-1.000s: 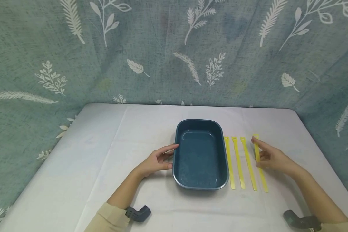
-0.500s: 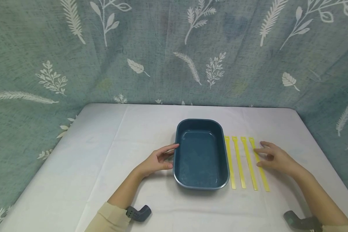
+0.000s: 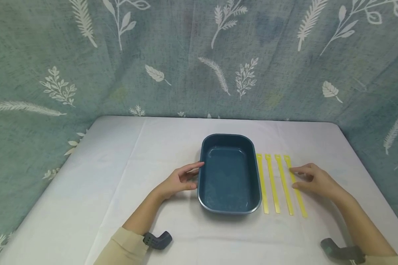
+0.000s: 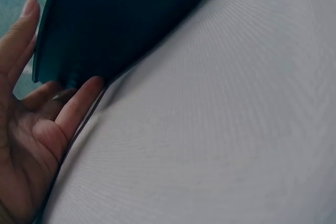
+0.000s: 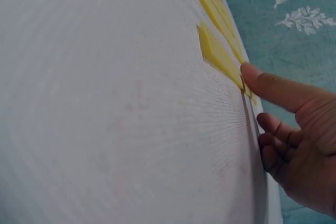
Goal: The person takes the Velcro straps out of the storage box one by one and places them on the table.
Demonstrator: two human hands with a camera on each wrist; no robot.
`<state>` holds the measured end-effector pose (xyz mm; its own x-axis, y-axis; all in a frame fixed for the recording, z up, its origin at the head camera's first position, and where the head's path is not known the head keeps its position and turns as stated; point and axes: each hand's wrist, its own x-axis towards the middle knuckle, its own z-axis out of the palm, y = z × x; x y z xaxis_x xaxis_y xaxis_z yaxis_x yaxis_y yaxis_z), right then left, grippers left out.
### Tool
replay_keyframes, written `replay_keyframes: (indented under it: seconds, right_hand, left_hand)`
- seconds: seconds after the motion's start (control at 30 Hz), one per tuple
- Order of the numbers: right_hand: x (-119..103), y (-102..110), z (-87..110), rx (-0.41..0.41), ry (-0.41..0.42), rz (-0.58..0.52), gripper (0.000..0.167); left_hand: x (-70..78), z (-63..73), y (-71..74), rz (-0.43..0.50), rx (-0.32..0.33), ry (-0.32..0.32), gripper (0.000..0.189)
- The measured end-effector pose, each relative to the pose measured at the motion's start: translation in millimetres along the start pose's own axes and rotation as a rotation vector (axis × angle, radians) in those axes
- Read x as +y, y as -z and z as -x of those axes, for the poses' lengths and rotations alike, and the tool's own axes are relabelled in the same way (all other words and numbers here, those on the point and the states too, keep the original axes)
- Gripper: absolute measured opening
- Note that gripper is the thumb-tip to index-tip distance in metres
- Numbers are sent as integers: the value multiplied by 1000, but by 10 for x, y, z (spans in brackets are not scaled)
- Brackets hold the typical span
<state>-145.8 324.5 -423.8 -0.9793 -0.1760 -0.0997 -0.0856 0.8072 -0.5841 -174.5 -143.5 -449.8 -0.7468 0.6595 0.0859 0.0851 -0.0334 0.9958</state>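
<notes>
A deep blue rectangular pan (image 3: 231, 176) with rounded corners stands on the white table. At its left side is my left hand (image 3: 177, 182), relaxed, with fingertips and thumb tip against the wall; the left wrist view shows the fingers along the dark pan (image 4: 115, 19). Several flat yellow strips with a slotted far end lie side by side right of the pan. My right hand (image 3: 318, 182) is at the rightmost strip (image 3: 296, 190), index fingertip and thumb tip on its right edge. In the right wrist view the thumb of the right hand (image 5: 304, 135) touches that strip (image 5: 215, 51).
The other yellow strips (image 3: 283, 184) lie between the rightmost one and the pan. A white cloth (image 3: 159, 147) covers the table. Behind it hangs a green leaf-print curtain (image 3: 185, 55). A dark wrist device (image 3: 157, 241) is on each forearm.
The rightmost yellow strip has come down flat and tilted slightly, its far end moving left toward the others. My right hand has let go of its far end and drawn back. Pan and left hand hold still.
</notes>
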Motion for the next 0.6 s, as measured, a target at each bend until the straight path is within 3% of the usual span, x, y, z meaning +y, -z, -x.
replay_keyframes:
  seconds: [0.17, 0.4, 0.6]
  right_hand:
    - [-47, -2, 10, 45, 42, -46, 63]
    - [-218, -29, 16, 67, 103, -110, 63]
    - [-447, -58, 15, 87, 183, -169, 63]
  left_hand:
    - [-29, -12, 63, 54, 3, 13, 70]
    - [1, 27, 167, 227, 20, -22, 69]
    - [121, 89, 213, 219, 26, -23, 76]
